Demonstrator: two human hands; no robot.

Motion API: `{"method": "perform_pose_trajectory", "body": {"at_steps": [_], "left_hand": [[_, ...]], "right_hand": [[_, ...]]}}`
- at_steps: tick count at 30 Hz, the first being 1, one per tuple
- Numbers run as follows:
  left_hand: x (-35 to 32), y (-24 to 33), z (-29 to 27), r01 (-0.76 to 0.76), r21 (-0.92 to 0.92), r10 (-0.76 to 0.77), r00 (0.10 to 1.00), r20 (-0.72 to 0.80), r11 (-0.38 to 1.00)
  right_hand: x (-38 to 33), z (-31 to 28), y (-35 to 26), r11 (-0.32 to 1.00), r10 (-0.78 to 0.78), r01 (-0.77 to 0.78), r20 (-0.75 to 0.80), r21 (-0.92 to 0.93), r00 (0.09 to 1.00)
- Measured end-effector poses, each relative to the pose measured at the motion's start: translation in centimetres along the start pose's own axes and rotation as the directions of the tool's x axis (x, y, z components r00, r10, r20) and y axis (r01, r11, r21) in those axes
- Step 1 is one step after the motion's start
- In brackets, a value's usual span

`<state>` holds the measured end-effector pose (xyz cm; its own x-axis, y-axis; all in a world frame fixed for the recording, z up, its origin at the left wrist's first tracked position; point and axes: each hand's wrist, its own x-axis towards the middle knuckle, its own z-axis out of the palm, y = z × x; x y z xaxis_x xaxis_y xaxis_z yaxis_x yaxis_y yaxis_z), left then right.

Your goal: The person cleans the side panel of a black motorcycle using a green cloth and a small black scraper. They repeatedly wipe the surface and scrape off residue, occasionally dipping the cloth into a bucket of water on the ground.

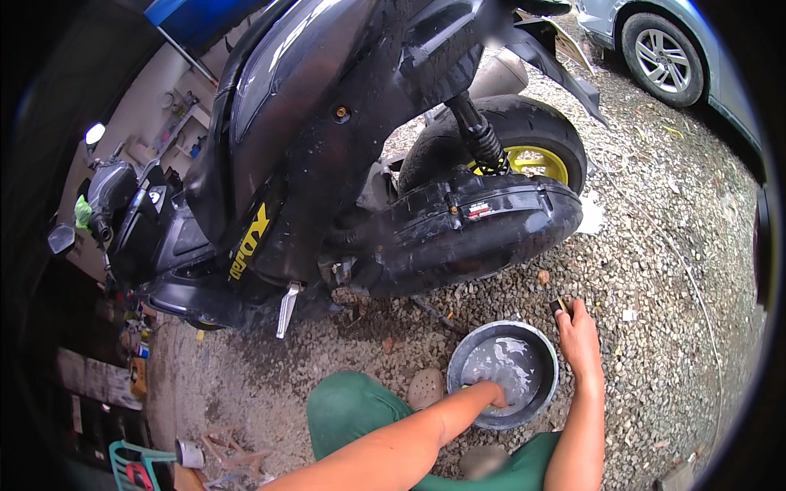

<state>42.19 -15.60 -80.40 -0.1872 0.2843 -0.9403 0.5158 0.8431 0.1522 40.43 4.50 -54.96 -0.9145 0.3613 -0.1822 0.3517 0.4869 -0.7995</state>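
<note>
A round dark grey basin [553, 385] with sudsy water stands on the gravel between my knees and the scooter. My left hand [496, 395] reaches over its near rim, with the fingers down in the basin. Those fingers are hidden, and so is anything in them. Just right of the basin, my right hand [575, 327] is closed round a small dark block with a pale yellow edge [560, 306]. Beyond both hands stands a black motor scooter [319, 147], wet in places. Its dark engine casing [483, 229] and rear wheel [532, 135] with a yellow rim are nearest the basin.
The scooter's silver kickstand [286, 311] juts out low. A thin hose or cable [679, 254] crosses the gravel at right. A parked light-blue car [720, 49] stands at far right. My beige clog [426, 388] is beside the basin. A green plastic chair [131, 458] lies lower left.
</note>
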Motion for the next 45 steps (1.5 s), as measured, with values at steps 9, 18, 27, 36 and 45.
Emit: {"method": "perform_pose_trajectory", "body": {"at_steps": [9, 18, 27, 36, 45], "left_hand": [[-5.1, -5.5, -2.2, 0.067, -0.090, -0.048, 0.978, 0.205, 0.994], [-31.1, -1.1, -12.2, 0.003, -0.984, 0.456, 0.887, -0.078, -0.176], [-59.7, 4.0, -24.8, -0.581, -0.138, 0.369, 0.663, -0.651, 0.802], [-64.7, 5.8, -27.8, -0.486, -0.069, 0.298, 0.636, -0.712, 0.871], [-70.7, 2.5, -45.9, -0.674, -0.070, 0.536, 0.642, -0.548, 0.735]], "right_hand": [[-2.4, -1.7, -3.6, 0.904, 0.310, -0.302, 0.021, 0.304, 0.950], [-11.7, -3.8, -1.3, 0.647, 0.629, -0.519, -0.006, 0.559, 0.777], [-18.5, -5.7, -22.8, 0.877, 0.471, -0.462, -0.047, 0.128, 0.881], [-14.5, -3.3, -31.7, 0.919, 0.357, -0.286, -0.264, 0.271, 0.896], [-5.6, -10.6, -42.4, 0.976, 0.161, -0.074, -0.454, 0.204, 0.876]]}}
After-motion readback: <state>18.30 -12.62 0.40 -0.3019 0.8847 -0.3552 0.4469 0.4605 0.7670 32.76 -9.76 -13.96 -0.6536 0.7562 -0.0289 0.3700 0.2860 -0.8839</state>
